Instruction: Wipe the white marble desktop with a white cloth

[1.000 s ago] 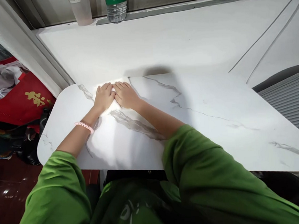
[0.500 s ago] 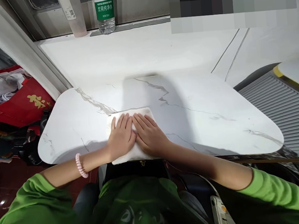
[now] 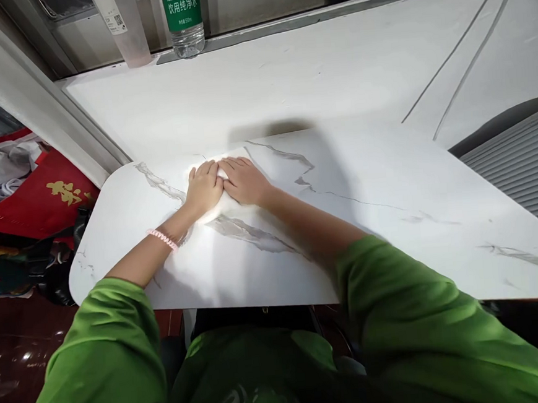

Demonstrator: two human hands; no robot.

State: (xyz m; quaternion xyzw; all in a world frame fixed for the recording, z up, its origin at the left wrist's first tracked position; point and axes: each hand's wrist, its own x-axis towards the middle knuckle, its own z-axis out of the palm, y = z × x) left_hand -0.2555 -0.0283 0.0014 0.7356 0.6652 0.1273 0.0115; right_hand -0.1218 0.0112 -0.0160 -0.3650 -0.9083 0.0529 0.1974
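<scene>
White, soft-looking folded cloth lies under both hands on the white, grey-veined, marble-patterned counter, left of its middle and near the back edge. The left hand and the right hand rest palm down on it, fingers extended and thumbs meeting, pressing flat without pinching; a pink coiled bracelet circles the left wrist.

On the ledge above the white wall panel stands a clear plastic bottle, its green label reading "PURIFIED DRINKING WATER", "饮用纯净水" and a 550ml content line. Beside it, a translucent plastic container carries a white sticker with a square code, the small print too fine to read. A red bag at left bears a gold character.

From the right hand, the counter runs broadly rightward to a rounded corner near a grey ribbed object. Leftward, the stretch is shorter, ending in rounded corners; behind, the panel leaves little room. The front edge passes before the green shirt.
</scene>
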